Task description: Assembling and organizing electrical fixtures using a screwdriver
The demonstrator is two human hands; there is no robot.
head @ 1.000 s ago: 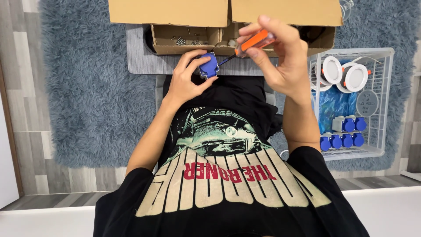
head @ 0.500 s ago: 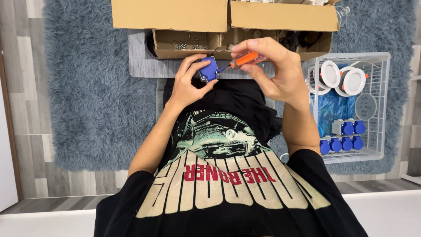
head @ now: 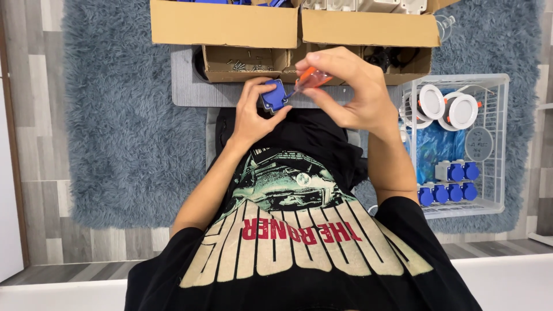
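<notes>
My left hand [head: 252, 112] grips a small blue socket part [head: 274, 95] just above my lap. My right hand [head: 345, 89] holds an orange-handled screwdriver [head: 312, 78], its tip set against the right side of the blue part. Both hands meet in front of a small open cardboard box [head: 245, 62] with several loose screws in it. My fingers hide much of the blue part and the screwdriver's shaft.
Two large cardboard boxes [head: 224, 23] stand at the top, one with blue parts, one with pale parts. A white wire basket [head: 495, 144] on the right holds round white lamps, blue plugs and a blue bag. A grey mat and shaggy blue rug lie beneath.
My right hand has swung the screwdriver down and leftward until its tip meets the blue part. The left hand has kept the part almost still.
</notes>
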